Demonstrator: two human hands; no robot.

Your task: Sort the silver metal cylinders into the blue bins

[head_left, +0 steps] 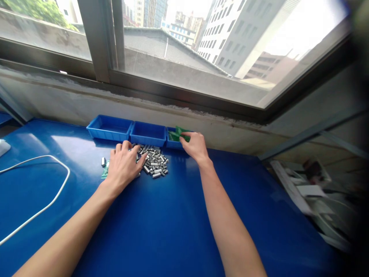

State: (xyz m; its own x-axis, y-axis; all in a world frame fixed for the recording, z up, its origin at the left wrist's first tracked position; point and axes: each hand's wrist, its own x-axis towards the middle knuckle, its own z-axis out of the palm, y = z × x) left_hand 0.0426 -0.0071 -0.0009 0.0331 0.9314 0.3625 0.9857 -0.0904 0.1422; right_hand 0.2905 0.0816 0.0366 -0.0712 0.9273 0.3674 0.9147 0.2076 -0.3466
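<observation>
Blue and glossy, the tabletop (173, 234) fills the near part of the scene, and we see pale daylight reflected toward its far left. Two bare forearms (227, 219) reach across it, both cut off at the near edge. On the left a white cable (69, 172) curves over the surface, well apart from the left hand (123, 161). That hand lies over the left side of a heap of metal pieces (155, 169), thumb and forefinger spread; we cannot tell whether it grasps any of them. Just to its left we note a single metal piece (103, 162) and the edge of a greenish packet (105, 172). The right hand (196, 146) pinches a green packet (181, 130) at the right bin (173, 144), which stands in a row with the middle bin (148, 141) and the left bin (111, 135). Farther off we find a stained wall (230, 136), a dark window frame (184, 98) and, outside, a tall building (219, 34).

The left hand covers part of the heap and most of the greenish packet; the right hand and its packet obscure much of the right bin. A white object (4, 147) is cut off at the left, and the clutter (311, 192) on the right is too blurred for us to identify.
</observation>
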